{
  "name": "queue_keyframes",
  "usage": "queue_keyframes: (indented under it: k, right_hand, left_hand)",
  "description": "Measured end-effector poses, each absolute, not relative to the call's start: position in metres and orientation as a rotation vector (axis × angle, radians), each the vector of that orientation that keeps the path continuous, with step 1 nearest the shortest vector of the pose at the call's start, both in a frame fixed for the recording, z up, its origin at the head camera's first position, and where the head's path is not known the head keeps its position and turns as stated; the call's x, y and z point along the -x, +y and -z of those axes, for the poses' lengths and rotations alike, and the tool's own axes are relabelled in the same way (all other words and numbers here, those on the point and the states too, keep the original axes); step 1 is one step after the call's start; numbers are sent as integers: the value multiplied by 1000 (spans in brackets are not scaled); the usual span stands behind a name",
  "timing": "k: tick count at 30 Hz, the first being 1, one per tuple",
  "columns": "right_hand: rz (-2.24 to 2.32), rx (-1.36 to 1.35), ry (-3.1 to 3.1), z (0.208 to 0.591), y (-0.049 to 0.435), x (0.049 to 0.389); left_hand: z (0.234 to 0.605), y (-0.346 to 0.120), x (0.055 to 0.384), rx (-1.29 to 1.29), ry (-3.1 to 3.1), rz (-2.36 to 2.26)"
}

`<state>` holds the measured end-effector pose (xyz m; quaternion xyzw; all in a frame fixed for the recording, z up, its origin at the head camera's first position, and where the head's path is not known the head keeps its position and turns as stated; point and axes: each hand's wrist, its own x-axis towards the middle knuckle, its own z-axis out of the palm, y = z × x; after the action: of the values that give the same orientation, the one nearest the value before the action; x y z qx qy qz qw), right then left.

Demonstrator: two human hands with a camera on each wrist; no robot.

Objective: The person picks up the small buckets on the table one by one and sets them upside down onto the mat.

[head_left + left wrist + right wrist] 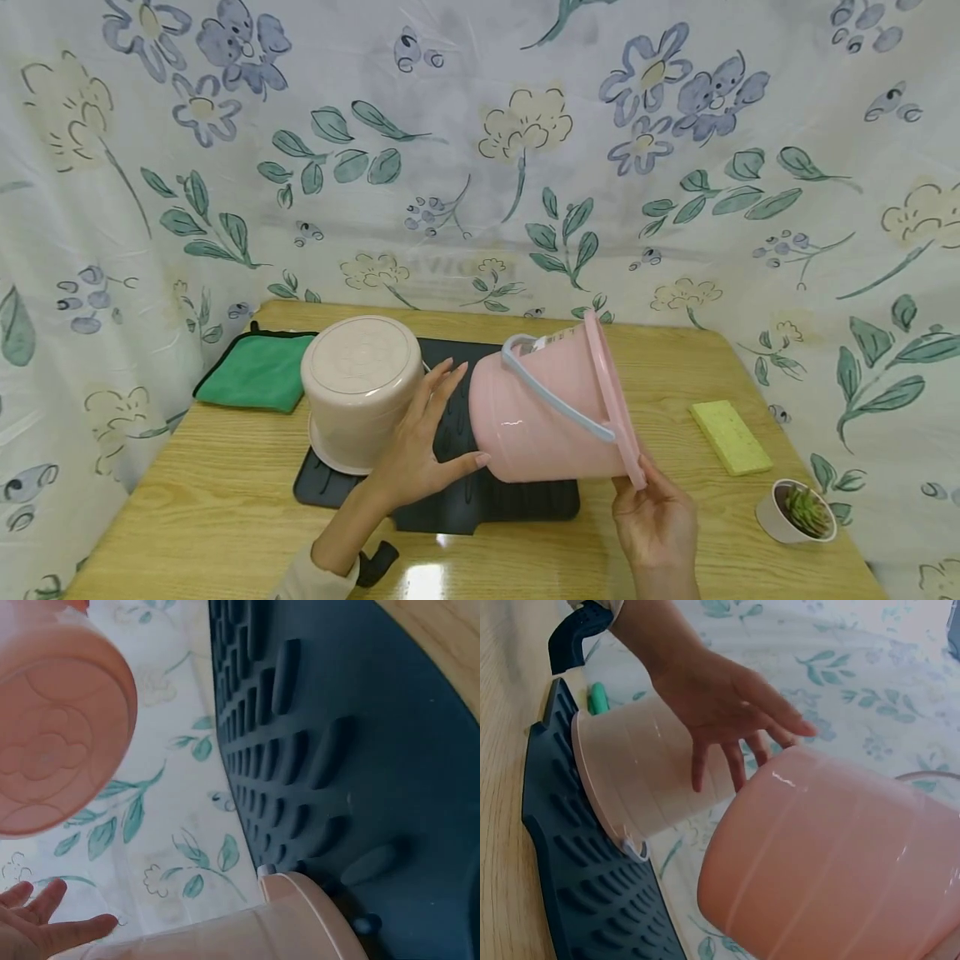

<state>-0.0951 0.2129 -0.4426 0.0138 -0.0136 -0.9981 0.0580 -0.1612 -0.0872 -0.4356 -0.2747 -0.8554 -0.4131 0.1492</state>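
Note:
A pink bucket [540,417] is tipped on its side over the dark ridged mat [442,500], its mouth toward the right. Its pale blue handle [558,400] lies across its wall. My right hand [656,521] grips the bucket's rim low on the right, thumb and fingers at the edge. Between the two buckets, my left hand [412,458] is spread with straight fingers, near the pink bucket's base. In the right wrist view, the left palm [712,697] shows nothing in it. Left of that hand, a cream bucket [360,408] stands upside down on the mat.
A green cloth [258,371] with black edging lies at the back left of the wooden table [217,483]. On the right are a yellow sponge [730,437] and a small potted succulent [798,510]. A floral curtain [480,192] hangs behind and at both sides.

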Motion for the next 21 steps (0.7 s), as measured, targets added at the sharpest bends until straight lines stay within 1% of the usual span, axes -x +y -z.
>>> queue_keyframes:
  k: [6,15,21]
  right_hand:
    - [2957,82,-89,448,212,93]
    - [2892,109,-167,453,209,91]
    - [2800,223,-286,456,204,88]
  left_hand:
    - [435,-85,163,878,-2449,1266]
    - [435,-86,164,972,-2388,1352]
    - [437,-87,164,1022,-2317,1380]
